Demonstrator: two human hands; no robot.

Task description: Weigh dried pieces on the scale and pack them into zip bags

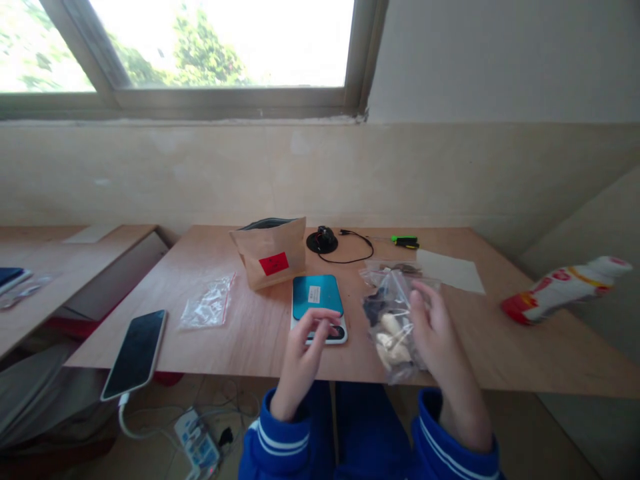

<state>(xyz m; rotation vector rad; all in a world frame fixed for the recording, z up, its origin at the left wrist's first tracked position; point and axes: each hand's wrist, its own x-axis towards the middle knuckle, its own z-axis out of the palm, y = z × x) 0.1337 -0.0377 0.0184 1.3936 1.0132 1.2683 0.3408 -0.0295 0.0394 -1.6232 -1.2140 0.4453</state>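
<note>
My right hand holds a clear plastic bag upright at the table's front edge; pale and dark pieces show inside it. My left hand reaches with curled fingers onto the front end of a small scale with a teal top, fingertips touching near its display. A brown paper pouch with a red label stands open just behind the scale. Another clear bag with contents lies behind the held bag.
An empty clear zip bag lies left of the scale. A phone on a cable overhangs the wooden table's front left corner. A black round device with a wire, a green tool, white paper and a red-white package sit further off.
</note>
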